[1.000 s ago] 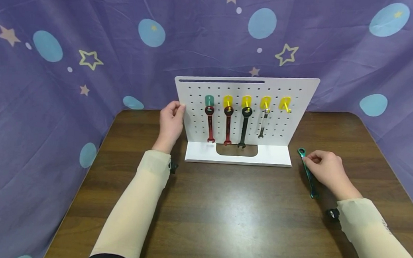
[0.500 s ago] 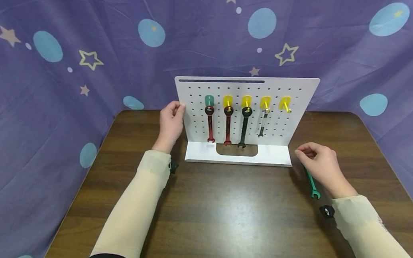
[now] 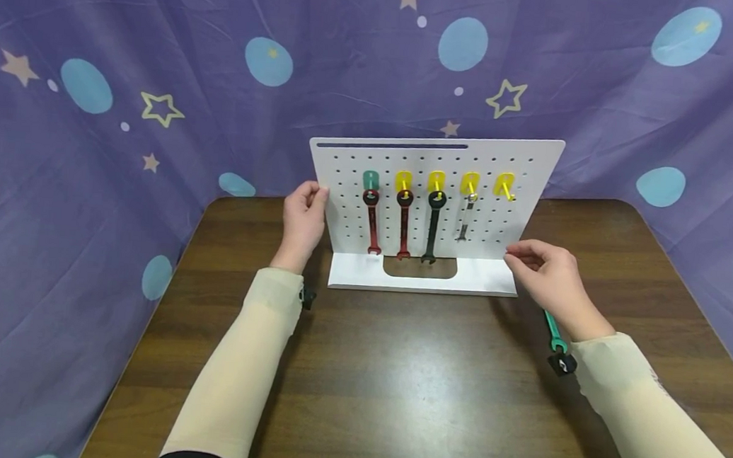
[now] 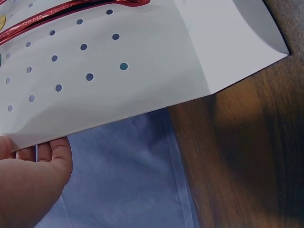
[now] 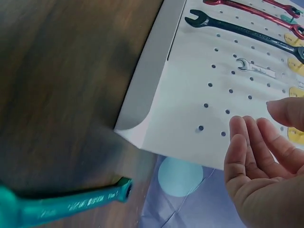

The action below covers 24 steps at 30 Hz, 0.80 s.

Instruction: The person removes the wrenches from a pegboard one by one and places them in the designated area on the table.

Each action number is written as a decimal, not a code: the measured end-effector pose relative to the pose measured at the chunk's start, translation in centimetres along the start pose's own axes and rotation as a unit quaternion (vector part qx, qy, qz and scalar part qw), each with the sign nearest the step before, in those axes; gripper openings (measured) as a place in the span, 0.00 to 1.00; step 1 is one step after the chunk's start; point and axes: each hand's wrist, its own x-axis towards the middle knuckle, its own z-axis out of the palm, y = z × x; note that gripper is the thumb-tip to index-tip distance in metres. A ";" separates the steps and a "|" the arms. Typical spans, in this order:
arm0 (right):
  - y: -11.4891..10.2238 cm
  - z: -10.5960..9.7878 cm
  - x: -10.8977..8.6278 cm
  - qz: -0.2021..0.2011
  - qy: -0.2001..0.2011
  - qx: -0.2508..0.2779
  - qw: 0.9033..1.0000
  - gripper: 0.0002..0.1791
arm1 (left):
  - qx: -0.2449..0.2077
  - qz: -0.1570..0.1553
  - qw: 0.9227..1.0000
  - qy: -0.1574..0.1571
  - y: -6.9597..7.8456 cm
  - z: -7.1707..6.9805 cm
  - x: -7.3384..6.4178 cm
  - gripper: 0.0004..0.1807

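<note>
My left hand [image 3: 303,219] pinches the left edge of a white pegboard [image 3: 491,227], its fingers behind the board in the left wrist view. Beside the board's lower right edge is my right hand [image 3: 551,279], fingers loosely bent and thumb apart, holding nothing. Below that hand a green combination wrench [image 3: 551,327] lies on the table, partly covered by it in the head view; its ring end [image 5: 124,189] shows in the right wrist view. On the board hang a red wrench [image 3: 373,228], another red wrench [image 3: 404,230], a black wrench [image 3: 432,230] and a small silver wrench [image 3: 466,220].
At the right end of the hook row, a yellow hook [image 3: 504,186] carries no wrench. The pegboard's foot [image 3: 487,281] stands on the brown wooden table [image 3: 394,387]. A purple curtain [image 3: 353,58] with stars and blue ovals closes off the back and sides.
My right hand has let go of the green wrench and moved left and up to the board's right edge. The wrench stays on the table. My left hand keeps its place.
</note>
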 end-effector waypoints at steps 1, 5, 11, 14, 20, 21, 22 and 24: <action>-0.1 0.1 0.1 -0.001 0.003 0.001 1.000 0.13 | 0.000 0.000 1.000 0.000 0.0 0.0 0.0 0.09; -0.7 0.6 0.5 0.003 0.007 0.010 1.000 0.13 | 0.000 -0.005 1.000 -0.002 0.0 0.0 0.0 0.09; -1.2 1.1 1.1 0.003 0.001 0.028 1.000 0.14 | 0.003 -0.007 1.000 0.000 0.0 -0.1 0.0 0.09; -1.3 1.4 1.6 -0.009 0.004 0.034 0.999 0.14 | 0.007 -0.003 1.000 0.002 0.0 0.0 0.0 0.09; -1.9 2.0 2.4 -0.032 0.011 0.051 0.998 0.13 | 0.009 0.005 1.000 0.006 -0.2 0.1 0.3 0.08; -2.0 2.0 2.5 -0.032 0.014 0.053 0.998 0.13 | 0.008 0.004 1.000 0.005 -0.3 0.1 0.3 0.08; -2.1 2.1 2.6 -0.031 0.016 0.053 0.998 0.13 | 0.008 0.003 1.000 0.005 -0.3 0.1 0.3 0.08; -2.4 2.3 2.9 -0.030 0.016 0.050 0.998 0.13 | 0.008 0.000 1.000 0.005 -0.3 0.0 0.3 0.08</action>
